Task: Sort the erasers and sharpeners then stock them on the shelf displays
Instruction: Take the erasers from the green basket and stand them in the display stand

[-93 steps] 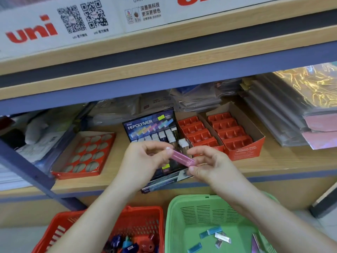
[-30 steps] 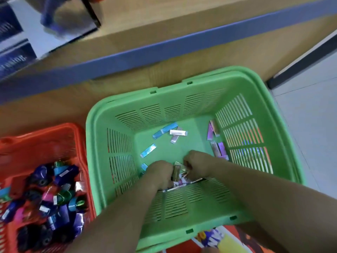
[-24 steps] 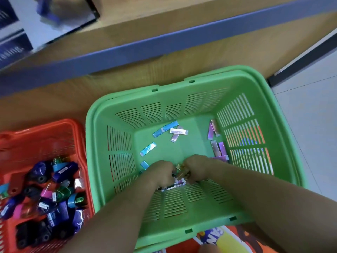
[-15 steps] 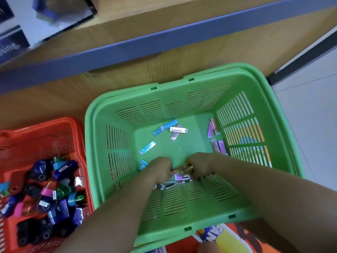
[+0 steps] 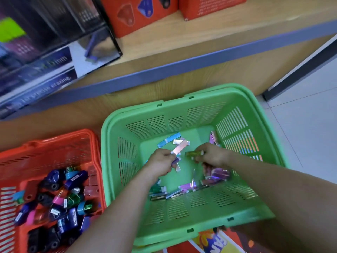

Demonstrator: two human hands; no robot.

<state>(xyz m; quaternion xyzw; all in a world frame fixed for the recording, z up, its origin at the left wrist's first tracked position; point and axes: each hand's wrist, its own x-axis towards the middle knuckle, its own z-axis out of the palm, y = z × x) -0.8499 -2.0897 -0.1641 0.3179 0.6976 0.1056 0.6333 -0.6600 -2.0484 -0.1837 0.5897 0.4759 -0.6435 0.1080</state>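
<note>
Both hands are inside the green basket [image 5: 237, 99]. My left hand [image 5: 160, 162] grips a pink shiny stick eraser [image 5: 179, 147] together with a purple one [image 5: 175, 160]. My right hand [image 5: 209, 155] pinches a green-gold stick eraser [image 5: 193, 153]. Several more foil-wrapped erasers [image 5: 184, 189] lie along the basket's near wall, and blue and silver ones [image 5: 168, 141] lie at the far side of its floor. To the left, the red basket [image 5: 54, 143] holds several sharpeners [image 5: 69, 198] in blue, black, pink and green.
The wooden shelf [image 5: 182, 39] with a blue edge runs above the baskets. On it stand a dark eraser display box [image 5: 54, 42] at left and red display boxes [image 5: 138, 13] farther back. White floor tiles [image 5: 306, 125] lie to the right. A printed carton [image 5: 215, 241] lies under the green basket.
Both hands rose from the eraser pile at the basket's near wall and now hold erasers above its floor. My view tilted up, showing more of the shelf.
</note>
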